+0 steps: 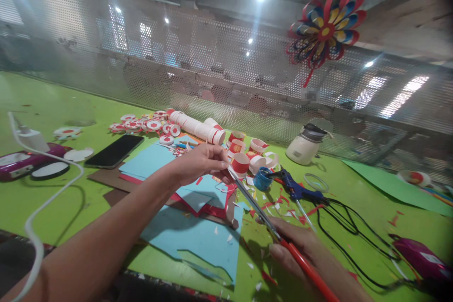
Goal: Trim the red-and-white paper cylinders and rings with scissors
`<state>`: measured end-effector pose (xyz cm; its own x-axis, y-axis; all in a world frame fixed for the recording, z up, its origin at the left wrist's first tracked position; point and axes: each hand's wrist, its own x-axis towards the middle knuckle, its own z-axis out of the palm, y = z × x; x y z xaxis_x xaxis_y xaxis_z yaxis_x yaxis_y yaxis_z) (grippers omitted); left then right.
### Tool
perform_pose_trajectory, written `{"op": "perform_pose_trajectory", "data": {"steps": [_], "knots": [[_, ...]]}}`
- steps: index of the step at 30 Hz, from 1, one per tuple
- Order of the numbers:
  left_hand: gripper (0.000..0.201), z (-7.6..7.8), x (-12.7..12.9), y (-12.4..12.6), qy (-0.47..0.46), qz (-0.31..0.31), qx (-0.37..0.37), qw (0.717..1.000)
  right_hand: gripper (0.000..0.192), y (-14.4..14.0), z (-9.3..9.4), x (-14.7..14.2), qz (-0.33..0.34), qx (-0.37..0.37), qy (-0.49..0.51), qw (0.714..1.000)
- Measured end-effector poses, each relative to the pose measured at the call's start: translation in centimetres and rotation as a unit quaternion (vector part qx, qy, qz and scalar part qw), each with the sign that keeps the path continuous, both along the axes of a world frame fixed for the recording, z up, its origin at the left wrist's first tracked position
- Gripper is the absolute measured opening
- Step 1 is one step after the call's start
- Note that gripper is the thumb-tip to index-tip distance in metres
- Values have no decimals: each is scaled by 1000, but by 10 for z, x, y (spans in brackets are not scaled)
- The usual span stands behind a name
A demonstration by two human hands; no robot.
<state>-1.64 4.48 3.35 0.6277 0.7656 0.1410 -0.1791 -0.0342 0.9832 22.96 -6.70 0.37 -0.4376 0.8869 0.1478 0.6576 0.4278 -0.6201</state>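
My right hand (311, 245) is closed round the red handle of a pair of scissors (255, 204), whose long metal blades point away and to the left. My left hand (207, 163) pinches a small piece of white paper (231, 170) by the scissor tips; the fingers hide most of it. Light blue paper (201, 233) with a jagged cut edge lies below. Red and white paper cup pieces (240, 165) stand just beyond the blades, with a small blue jar (262, 179) to their right.
A blue glue gun (300, 188) with a black cord lies on the green table (283, 288). Further off are a white jug (306, 145) and a stack of cups (198, 127). On the left are a black phone (115, 151) and a white cable (53, 200). Paper scraps are scattered about.
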Motion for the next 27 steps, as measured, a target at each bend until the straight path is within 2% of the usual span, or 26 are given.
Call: {"op": "perform_pose_trajectory", "data": {"steps": [14, 27], "knots": [[20, 0, 1, -1, 16, 5, 6, 1000, 42, -1, 0, -1, 0, -16, 13, 1000], [17, -1, 2, -1, 12, -11, 7, 1000, 47, 0, -2, 1, 1, 0, -6, 1000]]}}
